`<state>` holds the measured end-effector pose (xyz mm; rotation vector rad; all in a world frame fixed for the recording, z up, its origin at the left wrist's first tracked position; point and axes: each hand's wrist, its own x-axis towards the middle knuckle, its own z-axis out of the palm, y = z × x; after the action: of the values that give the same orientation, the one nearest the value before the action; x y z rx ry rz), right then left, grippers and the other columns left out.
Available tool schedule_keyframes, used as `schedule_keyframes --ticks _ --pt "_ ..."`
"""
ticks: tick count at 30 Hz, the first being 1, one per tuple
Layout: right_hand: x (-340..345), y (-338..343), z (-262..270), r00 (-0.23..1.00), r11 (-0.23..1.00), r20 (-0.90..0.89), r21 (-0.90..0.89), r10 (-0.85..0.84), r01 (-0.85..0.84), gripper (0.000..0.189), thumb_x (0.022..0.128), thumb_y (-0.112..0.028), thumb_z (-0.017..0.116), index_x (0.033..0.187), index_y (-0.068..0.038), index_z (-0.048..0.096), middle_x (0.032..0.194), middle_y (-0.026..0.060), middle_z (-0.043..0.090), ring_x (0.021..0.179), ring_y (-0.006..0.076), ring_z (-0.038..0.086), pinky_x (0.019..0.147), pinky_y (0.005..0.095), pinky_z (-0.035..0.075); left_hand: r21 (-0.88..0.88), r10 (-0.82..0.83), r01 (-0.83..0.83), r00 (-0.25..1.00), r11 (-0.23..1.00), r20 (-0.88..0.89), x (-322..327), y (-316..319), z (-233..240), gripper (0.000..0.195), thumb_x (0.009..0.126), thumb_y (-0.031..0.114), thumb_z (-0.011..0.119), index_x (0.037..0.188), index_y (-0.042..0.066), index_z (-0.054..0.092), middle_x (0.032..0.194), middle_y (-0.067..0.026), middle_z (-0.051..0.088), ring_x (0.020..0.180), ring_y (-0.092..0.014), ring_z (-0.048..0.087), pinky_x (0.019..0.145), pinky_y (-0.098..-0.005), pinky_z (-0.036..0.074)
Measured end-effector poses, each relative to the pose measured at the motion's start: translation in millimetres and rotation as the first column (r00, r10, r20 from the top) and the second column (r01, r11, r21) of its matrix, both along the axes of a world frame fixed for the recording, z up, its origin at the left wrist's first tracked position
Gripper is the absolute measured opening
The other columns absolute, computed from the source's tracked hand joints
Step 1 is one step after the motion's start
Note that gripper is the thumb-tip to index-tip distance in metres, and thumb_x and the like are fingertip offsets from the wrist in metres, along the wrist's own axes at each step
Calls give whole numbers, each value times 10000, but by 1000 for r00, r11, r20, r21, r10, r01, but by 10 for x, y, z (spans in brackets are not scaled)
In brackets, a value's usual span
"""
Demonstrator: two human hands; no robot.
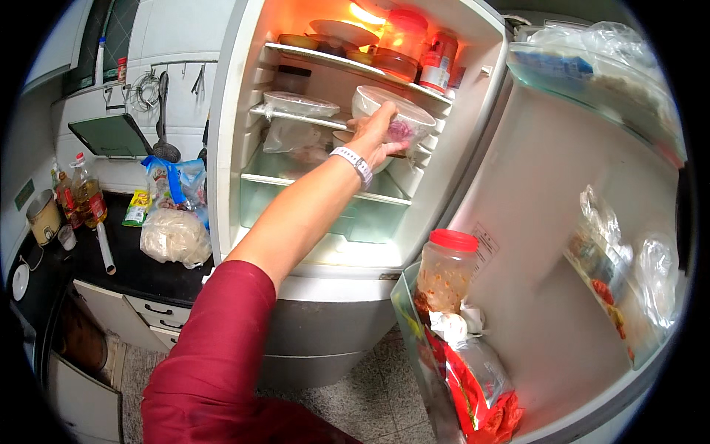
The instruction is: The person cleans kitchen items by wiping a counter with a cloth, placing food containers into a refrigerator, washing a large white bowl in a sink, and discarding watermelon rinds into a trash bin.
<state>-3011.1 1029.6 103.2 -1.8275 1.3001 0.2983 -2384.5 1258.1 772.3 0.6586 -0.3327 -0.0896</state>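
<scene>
My left hand (377, 130) reaches into the open refrigerator and grips the near side of a bowl (419, 114) that looks covered in clear wrap. The bowl is tilted, and something purple-pink shows at its side. Partly hidden behind my wrist is another pale bowl (340, 136). To the left, a plastic-wrapped dish (302, 104) rests on the middle shelf (299, 117), with a clear plastic bag (291, 137) below it. A pale watch band circles my left wrist. My right hand is out of view.
The refrigerator door (532, 161) is swung open on the right. Its lower bin holds a red-lidded jar (448, 272) and a red packet (471, 397). Above my hand, the upper shelf (344, 64) bears jars and plates. Oil bottles (89, 194) and bags (175, 236) stand on the left counter.
</scene>
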Motion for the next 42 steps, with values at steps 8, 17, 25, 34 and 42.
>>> schedule_keyframes --ticks 8,17,25,34,42 --pt "-109 -239 -393 977 975 128 -164 173 -151 588 930 -535 448 984 1 685 980 192 690 981 309 618 848 476 461 33 36 -36 999 999 3 144 -105 78 788 780 258 707 1348 -38 246 1323 -187 368 1179 -328 503 833 -483 589" --pt "231 -341 -460 966 940 7 -234 259 -250 528 922 -498 481 993 -7 662 1020 201 664 996 339 603 839 490 453 -53 154 -158 985 986 -83 304 -274 -64 1246 746 398 815 1466 97 -157 1498 -201 146 1307 -393 366 893 -525 544" --pt "615 -454 170 970 958 50 -180 237 -225 486 919 -465 506 1044 -14 638 1075 189 639 1038 333 581 878 491 434 95 307 -318 945 943 115 415 -450 -354 1076 805 231 747 1475 44 -73 1461 -251 233 1188 -343 469 717 -344 598" --pt "874 -580 494 966 969 120 -114 231 -218 453 914 -427 535 1101 -22 612 1138 174 610 1086 326 555 923 491 413 164 411 -446 888 880 209 637 -457 -466 1007 818 188 727 1473 36 -22 1371 -288 365 943 -356 619 498 -332 573" --pt "1109 -473 997 934 989 357 129 21 -72 439 911 -394 561 1152 -29 589 1194 162 585 1128 320 533 962 492 395 264 458 -806 534 530 710 84 -198 -1145 879 852 131 675 1489 60 73 1274 -299 432 875 -279 645 712 -369 535"
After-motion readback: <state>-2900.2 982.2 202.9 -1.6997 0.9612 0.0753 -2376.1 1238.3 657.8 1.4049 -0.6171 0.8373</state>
